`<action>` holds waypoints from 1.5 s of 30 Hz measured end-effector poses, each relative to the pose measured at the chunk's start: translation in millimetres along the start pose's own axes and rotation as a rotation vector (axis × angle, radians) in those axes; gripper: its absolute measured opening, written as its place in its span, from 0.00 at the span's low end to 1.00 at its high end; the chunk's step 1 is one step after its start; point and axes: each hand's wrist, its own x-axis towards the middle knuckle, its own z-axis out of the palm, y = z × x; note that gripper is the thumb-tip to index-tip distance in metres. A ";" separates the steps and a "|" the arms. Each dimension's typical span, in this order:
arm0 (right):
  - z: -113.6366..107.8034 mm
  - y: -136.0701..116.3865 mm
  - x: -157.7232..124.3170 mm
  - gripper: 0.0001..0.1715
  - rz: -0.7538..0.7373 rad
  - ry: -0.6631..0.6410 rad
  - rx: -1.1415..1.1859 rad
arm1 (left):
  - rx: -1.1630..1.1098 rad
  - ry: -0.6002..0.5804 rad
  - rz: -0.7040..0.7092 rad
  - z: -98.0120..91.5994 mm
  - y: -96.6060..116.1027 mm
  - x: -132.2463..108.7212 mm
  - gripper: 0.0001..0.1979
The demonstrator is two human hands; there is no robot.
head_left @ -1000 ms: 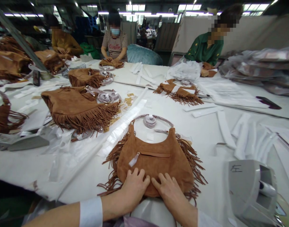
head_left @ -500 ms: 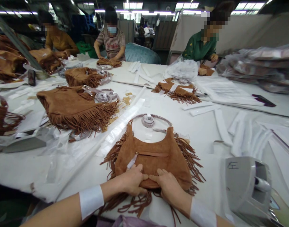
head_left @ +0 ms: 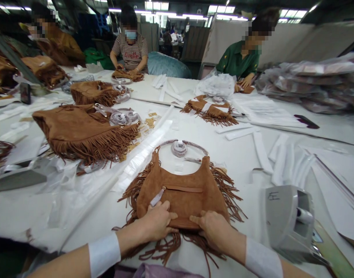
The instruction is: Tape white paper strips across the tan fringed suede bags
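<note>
A brown suede bag (head_left: 182, 179) with a front zip and fringes at its sides and bottom lies flat in the middle of the table. Its wrapped handle arches away from me, around a coiled strap (head_left: 178, 148). At the bag's lower left edge is my left hand (head_left: 158, 221), thumb on the front and fingers curled round the edge. My right hand (head_left: 213, 227) grips the same bottom edge farther right, its thumb pointing inward. A gap of bare suede separates the two hands. White bands circle both forearms.
Left of the bag lies a larger fringed bag (head_left: 87, 133). A grey tape dispenser (head_left: 289, 220) stands at the right, near white strips (head_left: 262, 152). Another fringed bag (head_left: 210, 110) lies farther back. Three people work across the white table (head_left: 243, 200).
My hands have moved apart along the bag's bottom edge, the right one farther right. The whole view has shifted slightly. The person at the far left has raised their hands.
</note>
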 end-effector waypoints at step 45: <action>45.7 36.1 7.4 0.16 0.025 0.271 0.390 | -0.124 0.139 -0.105 5.0 -59.7 -7.3 0.17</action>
